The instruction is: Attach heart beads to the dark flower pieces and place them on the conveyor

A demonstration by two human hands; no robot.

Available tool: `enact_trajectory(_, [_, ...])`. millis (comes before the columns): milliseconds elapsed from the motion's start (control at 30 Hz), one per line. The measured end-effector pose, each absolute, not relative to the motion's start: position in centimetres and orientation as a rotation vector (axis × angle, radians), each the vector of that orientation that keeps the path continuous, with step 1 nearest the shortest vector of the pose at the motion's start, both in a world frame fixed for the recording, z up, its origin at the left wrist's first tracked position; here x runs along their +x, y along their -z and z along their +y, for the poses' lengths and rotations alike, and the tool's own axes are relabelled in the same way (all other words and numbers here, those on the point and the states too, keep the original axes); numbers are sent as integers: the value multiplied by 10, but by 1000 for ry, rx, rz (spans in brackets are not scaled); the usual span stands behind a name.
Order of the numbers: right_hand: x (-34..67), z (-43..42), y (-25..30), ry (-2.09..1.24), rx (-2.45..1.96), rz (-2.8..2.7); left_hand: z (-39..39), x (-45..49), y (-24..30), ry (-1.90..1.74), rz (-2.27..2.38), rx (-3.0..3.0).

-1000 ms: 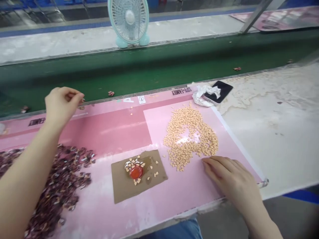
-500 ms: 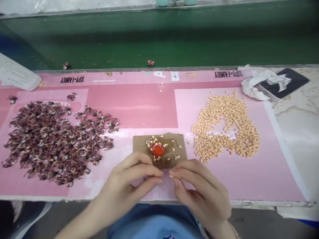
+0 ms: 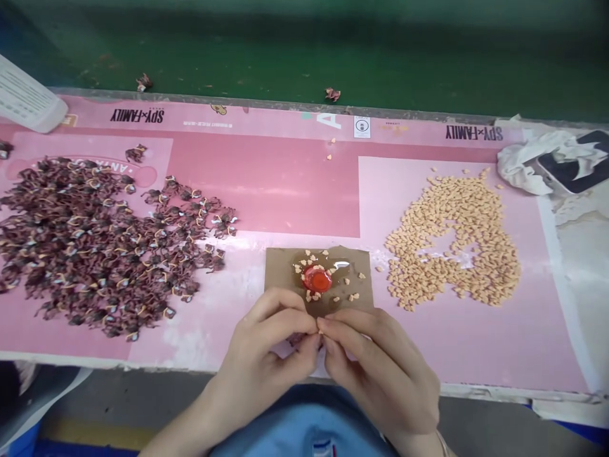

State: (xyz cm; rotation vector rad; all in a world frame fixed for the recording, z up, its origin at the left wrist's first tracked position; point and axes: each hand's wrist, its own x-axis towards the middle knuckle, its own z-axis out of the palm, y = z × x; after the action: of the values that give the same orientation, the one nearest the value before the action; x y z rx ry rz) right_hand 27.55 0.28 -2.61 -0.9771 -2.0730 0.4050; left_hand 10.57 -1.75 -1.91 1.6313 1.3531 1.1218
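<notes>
Head view, looking down at a worktable: a person's two bare hands meet at the near edge of a pink mat (image 3: pixel 266 197), fingertips touching. The left hand (image 3: pixel 283 339) is closed in a pinch on a dark maroon piece (image 3: pixel 295 339), mostly hidden by the fingers. The right hand (image 3: pixel 378 358) pinches a tiny pale piece (image 3: pixel 321 331) between thumb and fingertips, right against the left hand's fingertips. Just beyond them lies a brown card (image 3: pixel 278 263), wet with clear liquid, bearing a round red piece (image 3: pixel 318 278) with pale bits around it. Left on the mat spreads a heap of dark maroon pieces (image 3: pixel 95 247); right, a pile of pale pieces (image 3: pixel 495 260). Crumpled tissue (image 3: pixel 521 162) sits at the far right corner, and a white bottle (image 3: pixel 28 95) lies far left.
</notes>
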Motion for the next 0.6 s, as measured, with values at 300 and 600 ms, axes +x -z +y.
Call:
enact_trajectory(300, [271,8,28,-516,-981,-2021,-22,98,27,-1203,1364,1612])
enact_trajectory(600, [271,11,25,-502,-973,-2092,-22,96,25,-1161,1433,1699])
